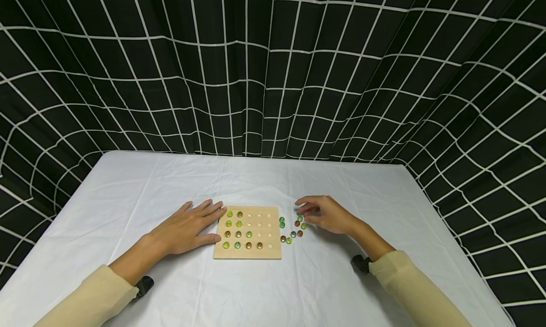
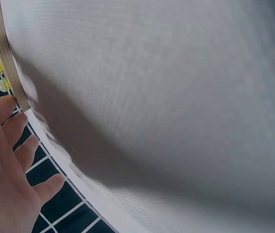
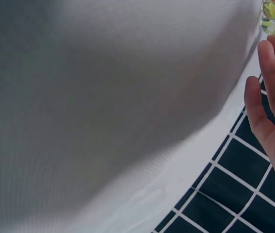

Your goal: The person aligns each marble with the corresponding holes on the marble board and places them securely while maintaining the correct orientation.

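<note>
A pale wooden board (image 1: 264, 254) lies on the white cloth, with rows of small round hollows. Green, teal and brown glass marbles (image 1: 249, 245) fill its left columns and most of the front row. My left hand (image 1: 187, 228) lies flat with spread fingers, fingertips and thumb at the board's left edge. To the right of the board, my right hand (image 1: 330, 215) hovers with loosely bent fingers and thumb apart, and no marble shows between them. Loose marbles (image 1: 293, 234) in green, red-brown and grey lie between that hand and the board, the nearest right by its fingertips.
White cloth (image 1: 170, 185) covers the table around the board. A black curtain with a white grid (image 1: 264, 71) hangs behind the table and along both sides. Dark wrist straps (image 1: 144, 287) show at both sleeve cuffs.
</note>
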